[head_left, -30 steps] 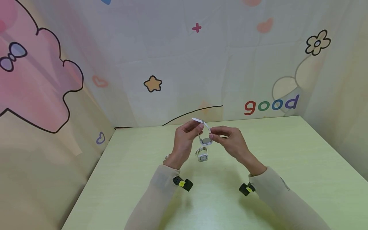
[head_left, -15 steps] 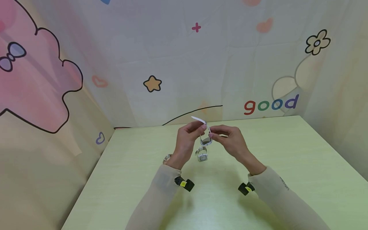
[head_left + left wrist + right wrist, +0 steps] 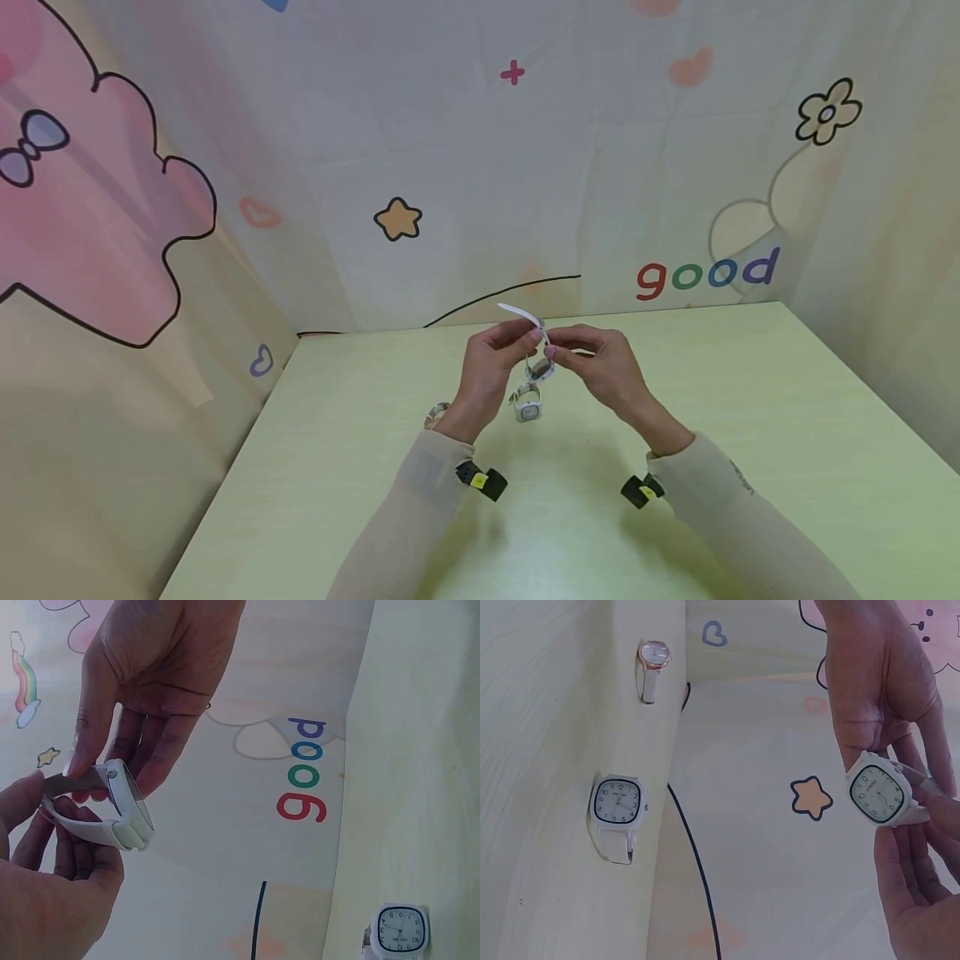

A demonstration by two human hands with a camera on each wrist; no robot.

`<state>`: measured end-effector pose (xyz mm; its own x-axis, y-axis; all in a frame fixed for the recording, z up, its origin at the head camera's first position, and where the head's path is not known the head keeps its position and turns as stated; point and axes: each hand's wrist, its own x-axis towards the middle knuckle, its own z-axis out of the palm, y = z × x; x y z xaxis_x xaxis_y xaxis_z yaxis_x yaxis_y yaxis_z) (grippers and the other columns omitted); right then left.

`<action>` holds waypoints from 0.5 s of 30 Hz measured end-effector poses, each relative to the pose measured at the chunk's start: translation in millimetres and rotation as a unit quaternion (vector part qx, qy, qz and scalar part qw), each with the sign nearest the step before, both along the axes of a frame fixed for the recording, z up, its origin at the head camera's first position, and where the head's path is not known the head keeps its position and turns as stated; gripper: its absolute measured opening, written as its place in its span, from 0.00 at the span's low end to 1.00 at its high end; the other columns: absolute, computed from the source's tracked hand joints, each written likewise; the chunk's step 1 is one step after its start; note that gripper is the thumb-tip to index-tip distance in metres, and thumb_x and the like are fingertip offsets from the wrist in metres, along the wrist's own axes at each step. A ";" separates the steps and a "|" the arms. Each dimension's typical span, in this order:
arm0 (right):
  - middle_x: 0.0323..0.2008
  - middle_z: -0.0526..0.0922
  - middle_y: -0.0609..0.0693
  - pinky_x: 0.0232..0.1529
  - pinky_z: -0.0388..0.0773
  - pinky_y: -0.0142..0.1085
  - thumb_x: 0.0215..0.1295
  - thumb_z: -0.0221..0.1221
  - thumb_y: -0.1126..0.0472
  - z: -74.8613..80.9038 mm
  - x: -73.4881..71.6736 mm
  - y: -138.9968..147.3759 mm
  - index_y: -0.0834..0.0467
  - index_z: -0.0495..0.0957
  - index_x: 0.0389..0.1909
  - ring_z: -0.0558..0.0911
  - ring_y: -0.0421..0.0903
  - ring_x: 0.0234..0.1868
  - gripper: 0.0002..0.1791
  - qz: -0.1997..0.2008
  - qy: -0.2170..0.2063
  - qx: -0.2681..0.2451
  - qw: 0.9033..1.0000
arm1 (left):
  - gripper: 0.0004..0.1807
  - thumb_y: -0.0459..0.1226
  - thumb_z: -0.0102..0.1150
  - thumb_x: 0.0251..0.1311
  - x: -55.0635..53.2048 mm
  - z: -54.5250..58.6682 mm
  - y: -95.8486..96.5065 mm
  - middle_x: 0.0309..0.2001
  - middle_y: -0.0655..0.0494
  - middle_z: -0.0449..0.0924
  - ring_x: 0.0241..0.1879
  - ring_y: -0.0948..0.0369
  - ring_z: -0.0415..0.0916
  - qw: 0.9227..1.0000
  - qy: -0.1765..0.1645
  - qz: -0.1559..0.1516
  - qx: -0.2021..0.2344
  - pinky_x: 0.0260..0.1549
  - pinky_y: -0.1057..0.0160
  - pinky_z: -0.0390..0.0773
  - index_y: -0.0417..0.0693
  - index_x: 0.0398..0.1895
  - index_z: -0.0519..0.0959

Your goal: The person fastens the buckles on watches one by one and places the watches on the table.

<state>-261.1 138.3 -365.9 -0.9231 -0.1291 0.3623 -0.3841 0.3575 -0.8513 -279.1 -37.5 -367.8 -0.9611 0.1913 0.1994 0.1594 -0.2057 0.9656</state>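
Note:
A white wristwatch [image 3: 540,368] with a squarish face is held up between both hands, its strap bent into a loop. My left hand [image 3: 483,375] pinches the strap, and a loose strap end sticks up above its fingers. My right hand [image 3: 603,367] pinches the watch from the other side, thumb and fingers at the strap near the case. In the right wrist view the dial of the held watch [image 3: 880,793] shows black numerals. A second white watch [image 3: 528,408] stands on the table below the hands, strap looped behind it.
A rose-gold-rimmed watch [image 3: 655,656] with a pale strap stands on the pale green table [image 3: 300,500], beside the left wrist in the head view. A printed cloth [image 3: 480,167] hangs behind the table. Small black devices [image 3: 483,481] sit at both cuffs.
The left hand has shifted slightly right, closer to the right hand. The held watch has turned a little and its strap loop has narrowed. More of the rose-gold watch now shows.

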 end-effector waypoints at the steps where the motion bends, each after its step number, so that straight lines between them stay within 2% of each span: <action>1: 0.49 0.86 0.58 0.58 0.79 0.48 0.64 0.65 0.59 0.1 0.1 0.0 0.59 0.83 0.51 0.84 0.54 0.52 0.16 0.000 0.000 0.000 1.000 | 0.15 0.38 0.65 0.62 0.2 -0.1 0.2 0.41 0.60 0.84 0.45 0.57 0.79 1.000 -0.002 0.000 -0.001 0.52 0.62 0.79 0.40 0.49 0.82; 5: 0.50 0.86 0.58 0.58 0.79 0.48 0.65 0.64 0.59 0.2 0.4 0.0 0.59 0.83 0.52 0.84 0.54 0.52 0.16 0.000 0.000 0.001 1.000 | 0.15 0.38 0.64 0.63 0.7 -0.9 0.6 0.41 0.60 0.84 0.43 0.62 0.79 1.000 -0.008 -0.006 0.002 0.53 0.62 0.79 0.40 0.50 0.82; 15: 0.48 0.86 0.57 0.55 0.81 0.44 0.64 0.65 0.58 -1.2 0.2 -0.4 0.59 0.83 0.51 0.84 0.52 0.50 0.16 0.004 0.009 -0.011 1.000 | 0.15 0.36 0.64 0.63 -0.7 -2.1 0.4 0.39 0.59 0.84 0.39 0.63 0.83 1.000 -0.007 -0.019 0.015 0.53 0.61 0.81 0.39 0.50 0.81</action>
<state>-261.0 137.9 -367.0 -0.9153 -0.1275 0.3820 -0.4022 0.3362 -0.8516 -279.9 -37.1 -369.9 -0.9559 0.2219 0.1924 0.1376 -0.2401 0.9609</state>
